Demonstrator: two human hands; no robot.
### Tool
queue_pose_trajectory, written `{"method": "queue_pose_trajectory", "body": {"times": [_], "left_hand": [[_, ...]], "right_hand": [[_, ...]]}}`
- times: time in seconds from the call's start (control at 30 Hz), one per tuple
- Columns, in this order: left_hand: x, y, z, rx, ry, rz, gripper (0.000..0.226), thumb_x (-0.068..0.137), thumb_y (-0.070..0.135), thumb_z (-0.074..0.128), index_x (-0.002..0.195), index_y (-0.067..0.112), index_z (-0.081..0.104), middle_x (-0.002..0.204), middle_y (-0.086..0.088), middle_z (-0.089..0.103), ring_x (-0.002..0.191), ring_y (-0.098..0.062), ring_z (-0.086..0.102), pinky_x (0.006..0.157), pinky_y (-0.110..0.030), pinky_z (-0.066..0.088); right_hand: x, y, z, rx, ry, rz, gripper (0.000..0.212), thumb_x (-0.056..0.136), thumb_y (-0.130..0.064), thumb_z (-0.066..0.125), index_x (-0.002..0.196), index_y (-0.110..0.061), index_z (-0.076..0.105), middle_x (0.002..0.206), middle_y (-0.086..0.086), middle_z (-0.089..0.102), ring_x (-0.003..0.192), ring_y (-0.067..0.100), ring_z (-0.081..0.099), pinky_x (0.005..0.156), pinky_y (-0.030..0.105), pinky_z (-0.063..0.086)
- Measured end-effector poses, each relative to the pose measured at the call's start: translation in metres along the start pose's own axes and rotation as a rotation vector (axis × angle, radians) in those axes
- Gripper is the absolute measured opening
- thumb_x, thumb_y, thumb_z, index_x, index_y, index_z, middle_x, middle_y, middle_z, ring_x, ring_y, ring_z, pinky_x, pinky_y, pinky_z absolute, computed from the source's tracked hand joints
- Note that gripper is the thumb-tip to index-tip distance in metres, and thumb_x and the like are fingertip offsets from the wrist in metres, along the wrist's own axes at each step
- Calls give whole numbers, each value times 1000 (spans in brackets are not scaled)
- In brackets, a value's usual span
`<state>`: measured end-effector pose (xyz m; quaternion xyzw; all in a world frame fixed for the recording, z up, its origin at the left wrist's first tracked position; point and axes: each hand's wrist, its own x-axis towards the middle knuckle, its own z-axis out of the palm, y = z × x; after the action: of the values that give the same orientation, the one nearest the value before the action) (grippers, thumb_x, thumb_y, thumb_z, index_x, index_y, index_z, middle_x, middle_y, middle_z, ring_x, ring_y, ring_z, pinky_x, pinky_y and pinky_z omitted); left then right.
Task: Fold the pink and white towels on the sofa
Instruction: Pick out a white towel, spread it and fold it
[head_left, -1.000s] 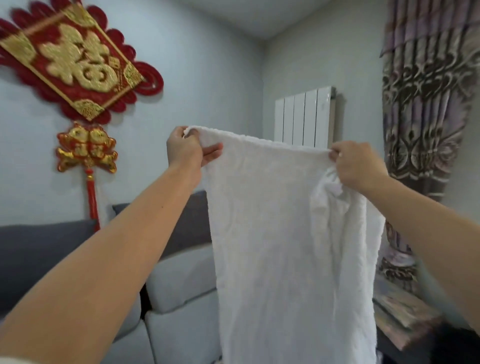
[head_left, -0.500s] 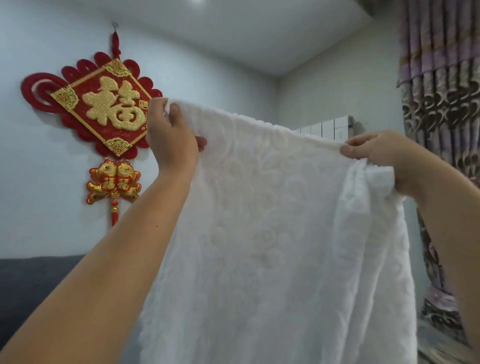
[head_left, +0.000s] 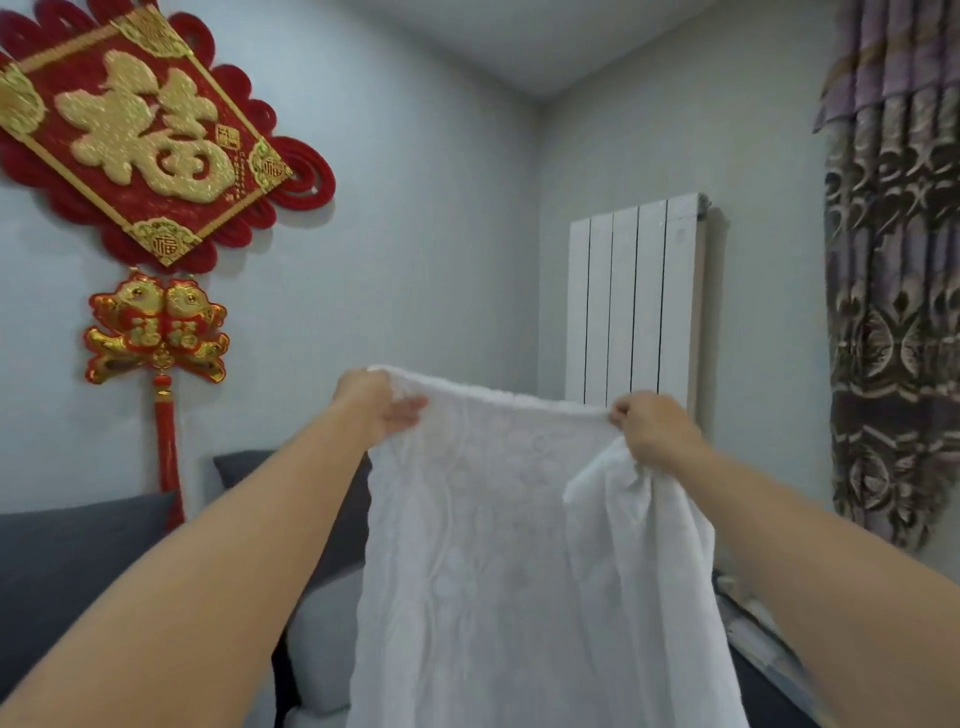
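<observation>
A white towel (head_left: 498, 561) with an embossed pattern hangs in the air in front of me, stretched out along its top edge. My left hand (head_left: 374, 405) pinches the top left corner. My right hand (head_left: 654, 431) grips the top right corner, where the cloth bunches into a fold that falls down the right side. The towel's lower part runs out of the frame at the bottom. The sofa (head_left: 78, 561), with dark grey back cushions and a light grey cushion, lies behind and below the towel. No pink towel is in view.
A red and gold wall ornament (head_left: 145, 130) with a tassel hangs at the upper left. A white radiator (head_left: 634, 301) stands on the wall behind the towel. A patterned curtain (head_left: 893, 291) hangs at the right.
Both hands have come down with the towel from the raised position of half a second ago. They hold the same top corners. More of the wall and the radiator shows above the towel now.
</observation>
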<state>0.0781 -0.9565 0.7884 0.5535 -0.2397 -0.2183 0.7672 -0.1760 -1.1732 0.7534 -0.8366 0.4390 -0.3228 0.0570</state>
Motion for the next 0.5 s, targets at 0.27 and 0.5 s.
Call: {"method": "queue_pose_trajectory", "body": {"times": [0.27,0.5], "left_hand": [[-18,132,33,-306,-60,446,24,97,0,33,106,4,55,99,-19,66,70,-31,71,71,-43,63],[-122,10,-61,-227,100,334,20,81,2,44,70,11,58,68,-8,66,66,-30,68,69,-40,62]], "right_hand": [[40,-67,-182,223,558,-265,16,96,-30,60,101,-20,71,105,11,72,106,33,64,90,39,49],[-89,-27,-137,189,-109,-493,13,97,-34,65,86,-31,71,81,-15,67,72,-10,59,64,7,42]]}}
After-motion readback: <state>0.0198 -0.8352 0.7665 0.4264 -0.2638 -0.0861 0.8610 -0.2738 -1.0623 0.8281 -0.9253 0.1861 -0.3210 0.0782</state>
